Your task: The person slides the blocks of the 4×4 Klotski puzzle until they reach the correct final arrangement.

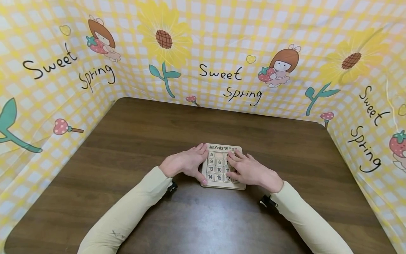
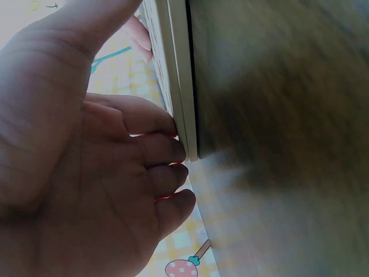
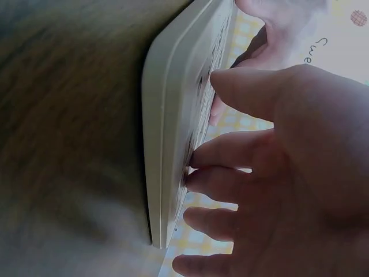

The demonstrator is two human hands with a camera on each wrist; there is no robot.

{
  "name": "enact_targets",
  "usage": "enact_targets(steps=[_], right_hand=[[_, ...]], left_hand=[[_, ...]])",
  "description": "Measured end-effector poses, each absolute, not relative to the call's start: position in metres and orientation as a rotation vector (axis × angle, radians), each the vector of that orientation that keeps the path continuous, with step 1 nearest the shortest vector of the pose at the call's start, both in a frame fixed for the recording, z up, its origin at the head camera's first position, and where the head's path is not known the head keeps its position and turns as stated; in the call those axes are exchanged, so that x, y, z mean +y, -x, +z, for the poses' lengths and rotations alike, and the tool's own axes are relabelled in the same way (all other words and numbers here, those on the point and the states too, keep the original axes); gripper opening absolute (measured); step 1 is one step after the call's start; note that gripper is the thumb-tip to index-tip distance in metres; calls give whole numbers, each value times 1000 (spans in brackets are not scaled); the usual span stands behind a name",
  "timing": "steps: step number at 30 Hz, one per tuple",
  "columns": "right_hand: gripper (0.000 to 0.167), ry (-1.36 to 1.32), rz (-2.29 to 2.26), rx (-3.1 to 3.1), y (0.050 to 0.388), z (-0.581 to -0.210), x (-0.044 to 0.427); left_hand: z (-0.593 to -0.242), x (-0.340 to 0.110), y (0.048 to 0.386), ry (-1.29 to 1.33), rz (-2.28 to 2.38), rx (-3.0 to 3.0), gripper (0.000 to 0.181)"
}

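One number puzzle flat near middle of brown table, with left hand relaxed along left edge, fingertips against side, thumb at near corner, and right hand with fingers spread over right-hand tiles, thumb and two fingertips touching. See hands apart, with neither clamped round anything. Can read 5, 9, 6, 13, 10, 14 and 15 clearly; cannot make out tiles under right hand; beyond table, yellow checked cloth on three sides.

Head view bright, glare on near tabletop; wrist views dim, tabletop blurred.
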State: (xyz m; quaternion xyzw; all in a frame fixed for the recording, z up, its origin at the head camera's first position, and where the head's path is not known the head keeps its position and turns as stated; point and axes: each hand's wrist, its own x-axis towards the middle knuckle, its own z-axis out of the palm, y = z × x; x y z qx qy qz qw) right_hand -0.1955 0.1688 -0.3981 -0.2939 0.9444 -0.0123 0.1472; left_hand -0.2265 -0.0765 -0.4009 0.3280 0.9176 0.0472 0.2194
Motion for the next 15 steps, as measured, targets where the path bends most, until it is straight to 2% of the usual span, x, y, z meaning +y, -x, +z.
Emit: enact_targets(steps=[15], right_hand=[[67,928,-5,2740,196,-395,156]], left_hand=[[-401,-76,227,-910,129,2539,123]])
